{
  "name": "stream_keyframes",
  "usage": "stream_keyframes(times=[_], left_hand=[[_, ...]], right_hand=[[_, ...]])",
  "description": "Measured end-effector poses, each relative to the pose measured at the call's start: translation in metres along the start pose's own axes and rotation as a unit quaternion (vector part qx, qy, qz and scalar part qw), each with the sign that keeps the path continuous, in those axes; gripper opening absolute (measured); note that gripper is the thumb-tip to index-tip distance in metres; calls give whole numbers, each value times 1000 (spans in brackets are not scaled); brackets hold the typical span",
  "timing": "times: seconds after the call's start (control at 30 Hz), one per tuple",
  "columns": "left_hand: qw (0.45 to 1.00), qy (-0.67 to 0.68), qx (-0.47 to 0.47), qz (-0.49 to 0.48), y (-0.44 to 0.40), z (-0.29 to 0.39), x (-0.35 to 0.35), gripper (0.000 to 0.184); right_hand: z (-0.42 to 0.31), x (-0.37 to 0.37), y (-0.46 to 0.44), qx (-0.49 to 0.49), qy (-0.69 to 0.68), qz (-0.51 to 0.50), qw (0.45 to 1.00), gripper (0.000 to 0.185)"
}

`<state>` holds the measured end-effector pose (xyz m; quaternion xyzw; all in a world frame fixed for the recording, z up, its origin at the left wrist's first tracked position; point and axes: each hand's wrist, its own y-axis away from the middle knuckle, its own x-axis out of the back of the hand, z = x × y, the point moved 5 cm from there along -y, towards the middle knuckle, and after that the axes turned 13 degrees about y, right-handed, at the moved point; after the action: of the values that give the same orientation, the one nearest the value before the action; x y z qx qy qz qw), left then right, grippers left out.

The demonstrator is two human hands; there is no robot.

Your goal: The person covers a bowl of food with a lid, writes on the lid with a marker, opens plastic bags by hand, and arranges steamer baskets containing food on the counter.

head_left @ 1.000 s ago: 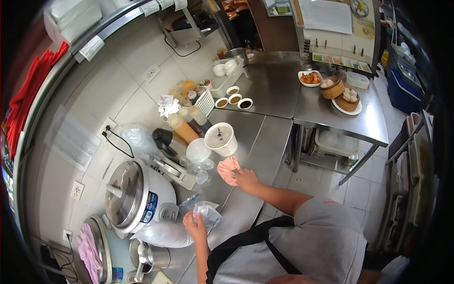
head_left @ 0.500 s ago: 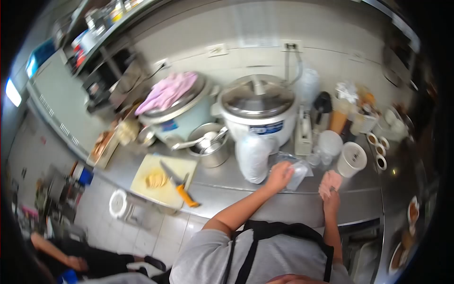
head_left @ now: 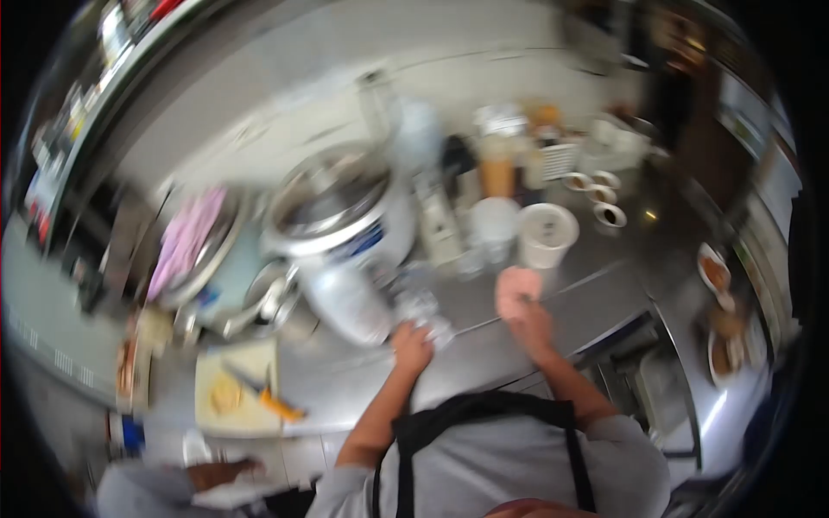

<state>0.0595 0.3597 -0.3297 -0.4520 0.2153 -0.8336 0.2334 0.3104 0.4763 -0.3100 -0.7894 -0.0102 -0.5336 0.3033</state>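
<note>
My right hand grips a pink cloth on the steel counter, just in front of a white lidded tub. Closed fingers of my left hand are at the edge of a crumpled clear plastic bag. Beside that bag stands a filled whitish plastic bag, in front of the large rice cooker. Clear round containers are left of the tub. Motion blur hides fine detail.
On the left, a cutting board bears a knife and a pale yellow food piece. Sauce dishes and bottles stand at the back. Food dishes are at the right. Another person's arm shows at lower left.
The view has swung left and then partly back right. My left hand has moved to the near edge of the clear bag. The pink cloth remains in my right hand.
</note>
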Motion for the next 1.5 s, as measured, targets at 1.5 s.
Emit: stream_keyframes(times=[1.5], left_hand=[[959,-102,0,264,-100,90,3,50]], right_hand=[[291,263,83,-239,-416,298,826,22]])
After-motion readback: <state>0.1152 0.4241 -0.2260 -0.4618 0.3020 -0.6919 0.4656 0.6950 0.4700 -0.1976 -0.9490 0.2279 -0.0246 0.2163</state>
